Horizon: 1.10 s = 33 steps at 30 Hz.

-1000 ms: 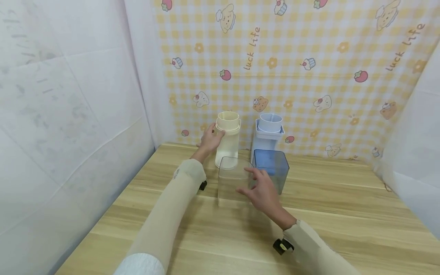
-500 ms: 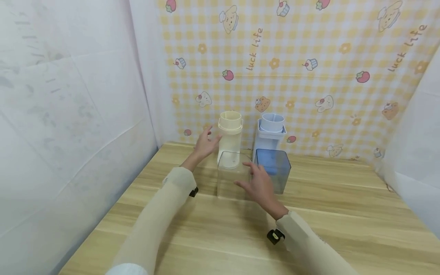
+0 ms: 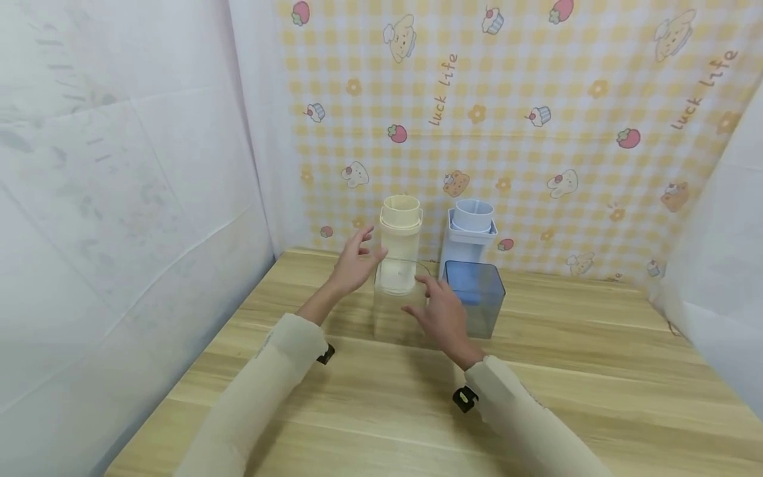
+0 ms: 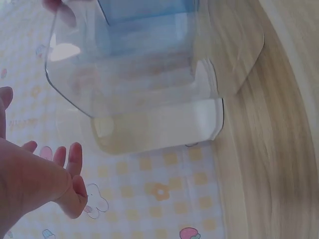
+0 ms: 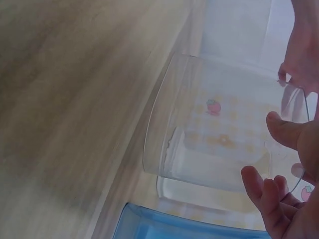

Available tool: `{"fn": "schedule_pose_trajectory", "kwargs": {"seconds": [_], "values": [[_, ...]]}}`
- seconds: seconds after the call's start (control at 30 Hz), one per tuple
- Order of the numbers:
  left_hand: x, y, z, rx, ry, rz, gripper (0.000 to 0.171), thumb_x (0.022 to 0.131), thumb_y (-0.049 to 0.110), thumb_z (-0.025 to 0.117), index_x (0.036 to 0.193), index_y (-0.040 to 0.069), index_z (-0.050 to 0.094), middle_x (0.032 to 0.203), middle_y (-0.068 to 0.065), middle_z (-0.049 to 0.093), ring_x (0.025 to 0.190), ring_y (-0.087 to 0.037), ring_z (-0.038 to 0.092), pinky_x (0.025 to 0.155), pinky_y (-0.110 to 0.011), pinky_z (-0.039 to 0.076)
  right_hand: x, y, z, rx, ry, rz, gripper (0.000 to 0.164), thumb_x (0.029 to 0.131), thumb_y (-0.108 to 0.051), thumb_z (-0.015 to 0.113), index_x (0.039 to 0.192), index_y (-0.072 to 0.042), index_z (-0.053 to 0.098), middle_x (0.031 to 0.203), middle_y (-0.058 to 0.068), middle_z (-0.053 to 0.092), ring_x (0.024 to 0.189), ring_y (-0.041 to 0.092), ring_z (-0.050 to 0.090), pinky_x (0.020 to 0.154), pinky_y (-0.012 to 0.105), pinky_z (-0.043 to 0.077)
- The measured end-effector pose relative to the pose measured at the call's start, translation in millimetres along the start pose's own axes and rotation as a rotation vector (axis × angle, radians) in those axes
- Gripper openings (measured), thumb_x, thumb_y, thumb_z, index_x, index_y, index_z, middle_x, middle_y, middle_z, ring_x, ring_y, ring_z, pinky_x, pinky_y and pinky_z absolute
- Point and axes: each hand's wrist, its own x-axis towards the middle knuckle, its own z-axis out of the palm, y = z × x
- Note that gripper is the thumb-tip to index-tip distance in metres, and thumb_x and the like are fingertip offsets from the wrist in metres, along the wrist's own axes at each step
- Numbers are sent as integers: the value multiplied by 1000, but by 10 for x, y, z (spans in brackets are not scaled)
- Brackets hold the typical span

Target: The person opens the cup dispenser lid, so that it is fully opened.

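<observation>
A clear, open-topped plastic bin [image 3: 393,318] stands before a cream dispenser-like stand [image 3: 401,242] with a round cup on top. My right hand [image 3: 444,318] holds the bin by its right side near the top rim, thumb and fingers spread at the wall. In the right wrist view the same bin [image 5: 219,124] shows the cream stand through its walls. My left hand [image 3: 354,265] is beside the bin's upper left edge, fingers loosely extended and holding nothing. In the left wrist view, that hand [image 4: 45,179] is apart from the bin [image 4: 134,74].
A matching light blue stand [image 3: 471,228] is to the right, with a smoky blue bin [image 3: 485,311] in front of it. All sit on a wood-grain table [image 3: 381,411]. Behind hangs a yellow checked cloth [image 3: 536,152]; white sheets [image 3: 131,199] flank the sides.
My left hand has let go of the cream stand and come down and back toward the clear bin. My right hand has moved the bin slightly forward and left, closer to the stand.
</observation>
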Motion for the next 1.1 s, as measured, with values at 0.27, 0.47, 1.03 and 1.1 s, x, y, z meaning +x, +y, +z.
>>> {"fn": "schedule_pose_trajectory", "kwargs": {"seconds": [0.27,0.47,1.03,1.1], "values": [[-234,46,105,36,29,61,72,97,35,64,153,6,29,150,-19,32,129,-38,35,98,-79,7,64,-9,63,-20,-20,-18,64,77,-34,87,131,-12,62,93,7,61,72,19,56,52,30,44],[-281,90,201,43,35,71,69,96,34,65,152,9,33,151,-12,35,130,-36,36,101,-79,7,143,47,109,-54,17,-22,65,76,-37,86,132,-15,62,92,4,63,73,19,58,52,31,45],[-446,403,480,-13,-78,93,91,87,67,60,156,16,29,153,-12,28,133,-36,28,101,-64,36,-142,261,-667,481,-122,43,73,89,-27,76,150,-12,40,91,10,68,58,18,63,51,29,53],[-470,420,511,-12,-83,98,100,80,77,58,156,17,29,153,-12,29,132,-35,30,100,-61,38,-171,297,-759,538,-143,71,72,90,-27,75,151,-14,40,93,12,68,65,17,66,57,30,56]]}}
